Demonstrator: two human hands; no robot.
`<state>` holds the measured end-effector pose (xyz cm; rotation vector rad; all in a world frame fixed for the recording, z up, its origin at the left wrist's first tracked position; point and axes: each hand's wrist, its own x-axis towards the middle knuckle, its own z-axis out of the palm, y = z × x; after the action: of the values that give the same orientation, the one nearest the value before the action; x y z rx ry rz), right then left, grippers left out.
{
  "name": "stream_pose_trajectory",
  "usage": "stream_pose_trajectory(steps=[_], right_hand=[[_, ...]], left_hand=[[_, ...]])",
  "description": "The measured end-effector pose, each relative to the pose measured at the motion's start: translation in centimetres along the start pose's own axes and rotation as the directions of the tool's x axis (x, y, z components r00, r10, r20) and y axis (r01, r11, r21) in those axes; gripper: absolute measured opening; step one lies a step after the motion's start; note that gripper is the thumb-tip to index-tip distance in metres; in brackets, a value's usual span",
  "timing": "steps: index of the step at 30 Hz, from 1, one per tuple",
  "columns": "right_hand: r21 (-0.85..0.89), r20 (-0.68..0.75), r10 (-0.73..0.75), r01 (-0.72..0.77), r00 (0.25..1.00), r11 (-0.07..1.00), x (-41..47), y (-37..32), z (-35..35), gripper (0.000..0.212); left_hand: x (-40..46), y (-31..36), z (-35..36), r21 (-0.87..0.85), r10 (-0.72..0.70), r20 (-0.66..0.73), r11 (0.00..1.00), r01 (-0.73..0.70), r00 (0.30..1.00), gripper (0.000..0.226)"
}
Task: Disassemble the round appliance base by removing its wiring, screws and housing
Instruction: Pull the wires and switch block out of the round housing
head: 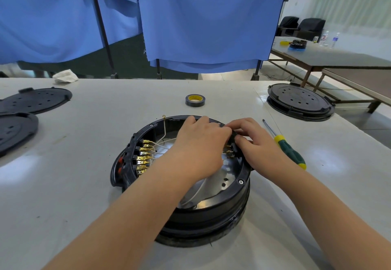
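Glossy black plastic appliance base point(222, 204), shiny metal plate point(220, 182) inside, brass-coloured terminals point(145, 156) at 9 o'clock (bright, smooth), matt grey table point(63, 185), green-and-yellow plastic-handled screwdriver point(288, 150), blue cloth curtains point(211, 20).

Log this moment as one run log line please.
stage: wiring removal | hands: left hand and right hand grip black connector at base rim | screwdriver: idle on table
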<state>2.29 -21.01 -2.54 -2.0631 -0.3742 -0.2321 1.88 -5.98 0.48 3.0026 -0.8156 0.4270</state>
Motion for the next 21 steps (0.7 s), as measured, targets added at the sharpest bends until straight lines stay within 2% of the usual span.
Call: stream_pose_trajectory(steps=[3,4,7,14,18,21], right_hand=[[-0.021,0.01,0.021,-0.02,1.0,1.0,-0.1,-0.1,-0.1,0.037],[-0.023,0.01,0.022,-0.021,1.0,1.0,-0.1,-0.2,-0.1,0.037],[-0.025,0.002,0.018,-0.017,1.0,1.0,-0.1,-0.3,-0.1,0.037],[-0.019,0.003,0.028,-0.028,1.0,0.999,-0.1,-0.4,0.0,0.036],[-0.006,-0.003,0.017,-0.017,1.0,1.0,-0.1,-0.3,0.0,0.039],[-0.004,-0.004,0.018,-0.018,1.0,1.0,-0.1,-0.2,0.1,0.038]], left_hand=[[-0.2,-0.9,-0.1,-0.007,-0.058,0.128,0.998,0.06,0.99,0.012],[-0.2,-1.0,-0.1,-0.027,-0.073,0.13,0.997,0.077,0.989,0.01],[0.0,-0.7,0.1,-0.086,-0.072,0.053,0.993,0.076,0.996,0.01],[0.3,-1.7,0.6,-0.12,-0.124,0.071,0.984,0.132,0.99,0.021],[0.5,-1.5,0.6,-0.149,-0.121,0.056,0.981,0.128,0.991,0.035],[0.4,-1.5,0.5,-0.253,-0.116,0.018,0.96,0.117,0.993,0.041]])
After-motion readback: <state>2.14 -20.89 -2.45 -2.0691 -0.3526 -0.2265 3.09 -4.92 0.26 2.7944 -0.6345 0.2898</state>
